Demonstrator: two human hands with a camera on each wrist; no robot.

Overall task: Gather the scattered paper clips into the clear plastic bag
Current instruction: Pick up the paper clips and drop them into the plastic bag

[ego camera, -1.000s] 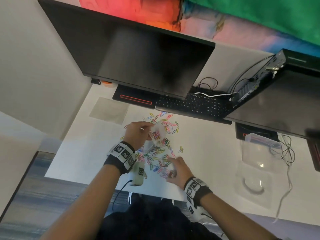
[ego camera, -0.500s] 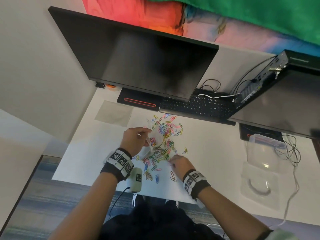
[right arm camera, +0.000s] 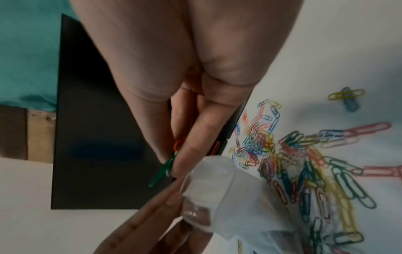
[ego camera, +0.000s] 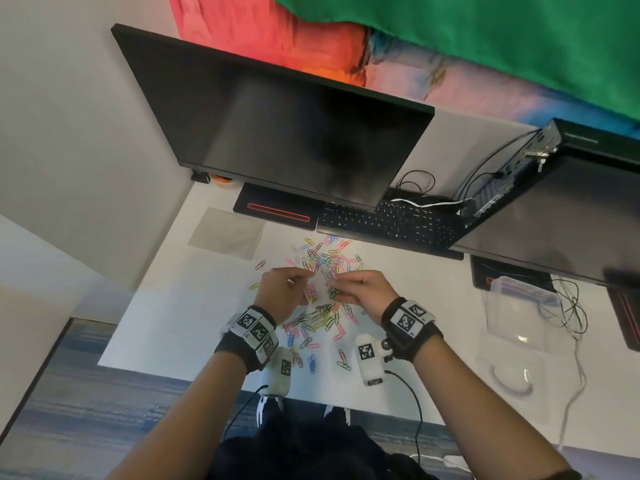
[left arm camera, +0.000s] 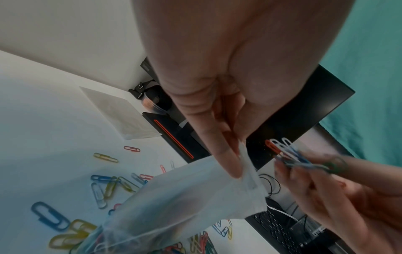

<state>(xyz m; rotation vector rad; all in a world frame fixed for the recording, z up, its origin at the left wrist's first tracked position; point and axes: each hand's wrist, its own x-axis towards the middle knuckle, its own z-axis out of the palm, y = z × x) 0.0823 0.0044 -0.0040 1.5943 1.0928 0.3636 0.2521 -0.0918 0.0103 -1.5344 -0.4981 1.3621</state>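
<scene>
Coloured paper clips [ego camera: 322,261] lie scattered across the white desk [ego camera: 173,306], in a pile beyond my hands and a looser spread [ego camera: 313,327] below them. My left hand [ego camera: 282,292] pinches the rim of the clear plastic bag [ego camera: 320,287] and holds it up above the desk; some clips show inside its bottom. In the left wrist view the bag [left arm camera: 195,197] hangs from my fingers. My right hand [ego camera: 360,289] is raised at the bag's mouth, pinching a small bunch of clips [left arm camera: 289,154]; a green one [right arm camera: 162,171] sticks out below the fingers.
A black monitor [ego camera: 277,133] and keyboard [ego camera: 388,223] stand behind the clip pile. A second dark screen [ego camera: 554,216] is at the right. Clear plastic containers [ego camera: 519,306] and loose cables [ego camera: 571,306] sit at the desk's right. A translucent sheet [ego camera: 227,233] lies at the left.
My right hand left the desk, where it was picking clips near the front edge, and rose to the bag's mouth with clips in its fingers. The left hand kept holding the bag up.
</scene>
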